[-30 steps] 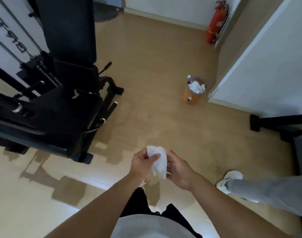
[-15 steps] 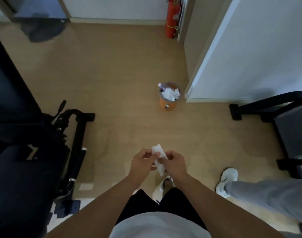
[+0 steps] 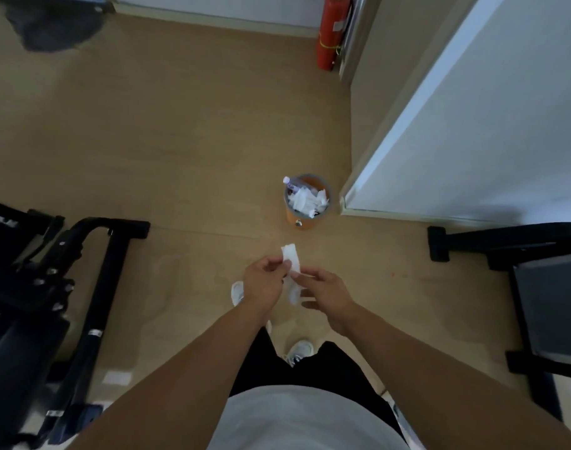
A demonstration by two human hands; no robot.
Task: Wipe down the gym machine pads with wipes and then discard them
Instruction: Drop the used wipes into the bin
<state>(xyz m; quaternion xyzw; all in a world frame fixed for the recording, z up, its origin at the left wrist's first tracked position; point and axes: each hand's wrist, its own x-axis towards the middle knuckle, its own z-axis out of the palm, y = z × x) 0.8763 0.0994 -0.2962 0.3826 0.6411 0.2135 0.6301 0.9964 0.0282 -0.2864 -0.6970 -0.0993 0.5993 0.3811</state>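
Hands meeting at frame centre: left hand (image 3: 265, 280) and right hand (image 3: 326, 292) both pinching folded white wipe (image 3: 292, 259), fingers closed on it, just below orange wastebasket (image 3: 305, 219) holding crumpled wipes.

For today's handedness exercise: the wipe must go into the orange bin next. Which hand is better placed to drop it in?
Probably the left hand: it pinches the wipe near its upper end, while the right hand only steadies the lower part. The bin stands just ahead, about equally near both.

Matt wood-look floor (image 3: 186, 131); soft white paper-like wipe (image 3: 292, 254); glossy black metal frame (image 3: 105, 277).
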